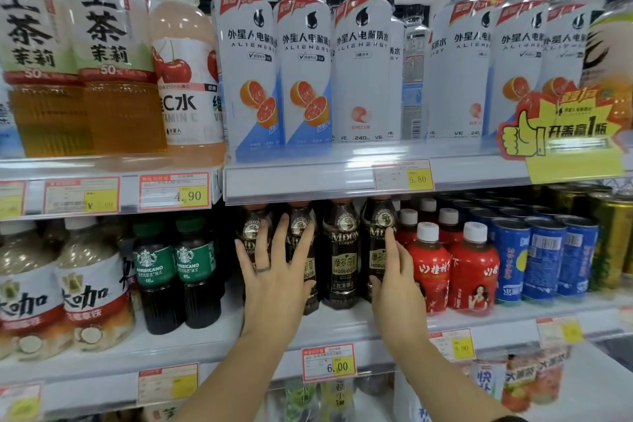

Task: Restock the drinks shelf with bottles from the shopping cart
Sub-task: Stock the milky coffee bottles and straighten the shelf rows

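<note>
Several dark brown coffee bottles [342,253] stand in a row on the middle shelf [342,329] of the drinks rack. My left hand [274,271] lies flat with spread fingers against the two left bottles [301,223]. At the rightmost brown bottle [378,226], my right hand [394,274] has its straight fingers on the right side and its thumb on the front. Neither hand grips a bottle. The shopping cart is out of view.
Green-label coffee bottles [178,271] stand left of the brown ones, red bottles [448,271] and blue cans [544,257] to the right. Tall white bottles [305,62] fill the upper shelf, whose price rail [308,178] overhangs the brown bottle caps. More drinks sit on a lower shelf.
</note>
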### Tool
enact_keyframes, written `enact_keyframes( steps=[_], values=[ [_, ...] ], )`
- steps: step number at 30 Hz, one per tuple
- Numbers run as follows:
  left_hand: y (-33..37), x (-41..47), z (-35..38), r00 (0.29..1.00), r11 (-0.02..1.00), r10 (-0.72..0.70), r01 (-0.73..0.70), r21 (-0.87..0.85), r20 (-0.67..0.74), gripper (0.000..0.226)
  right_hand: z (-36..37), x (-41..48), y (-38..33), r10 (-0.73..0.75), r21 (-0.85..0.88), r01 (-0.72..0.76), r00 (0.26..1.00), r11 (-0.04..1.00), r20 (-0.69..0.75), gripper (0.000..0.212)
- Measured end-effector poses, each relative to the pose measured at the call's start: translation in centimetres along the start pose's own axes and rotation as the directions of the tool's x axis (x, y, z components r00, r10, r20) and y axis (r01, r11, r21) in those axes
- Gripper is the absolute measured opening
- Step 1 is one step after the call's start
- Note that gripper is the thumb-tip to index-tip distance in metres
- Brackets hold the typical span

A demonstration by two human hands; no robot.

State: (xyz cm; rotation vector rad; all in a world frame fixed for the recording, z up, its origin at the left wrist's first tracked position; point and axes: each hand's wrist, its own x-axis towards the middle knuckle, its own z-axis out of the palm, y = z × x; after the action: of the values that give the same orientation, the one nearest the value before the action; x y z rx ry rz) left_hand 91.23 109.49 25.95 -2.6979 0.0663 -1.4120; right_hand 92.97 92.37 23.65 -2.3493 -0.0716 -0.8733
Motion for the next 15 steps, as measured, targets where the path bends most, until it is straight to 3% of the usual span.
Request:
enact_keyframes(
  steps=[5, 9, 12, 15],
  values=[
    [0.2, -0.1, -0.2, 1.000, 1.000, -0.014, 0.014, 0.014, 0.010, 0.108, -0.5, -0.2, 0.1, -0.040, 0.024, 0.039, 0.999, 0.999, 0.026, 0.079],
    [1.3, -0.3, -1.0, 0.998, 0.999, 0.033, -0.031, 0.024, -0.052, 0.096, -3.0, -0.3, -0.9, -0.197, 0.109, 0.199, 0.980, 0.974, -0.028, 0.070],
    [3.0, 0.3, -1.2, 0.997, 0.997, 0.063, -0.061, 0.046, -0.044, 0.099, -5.7, 2.4, -1.5, -0.340, -0.118, 0.321, 0.915, 0.940, -0.216, 0.055],
    [4.3, 0.7, -0.6, 0.999, 0.997, 0.030, -0.031, 0.075, 0.011, 0.109, -6.6, 5.1, -1.3, -0.297, -0.323, 0.252, 0.950, 0.912, -0.098, 0.062]
  ],
)
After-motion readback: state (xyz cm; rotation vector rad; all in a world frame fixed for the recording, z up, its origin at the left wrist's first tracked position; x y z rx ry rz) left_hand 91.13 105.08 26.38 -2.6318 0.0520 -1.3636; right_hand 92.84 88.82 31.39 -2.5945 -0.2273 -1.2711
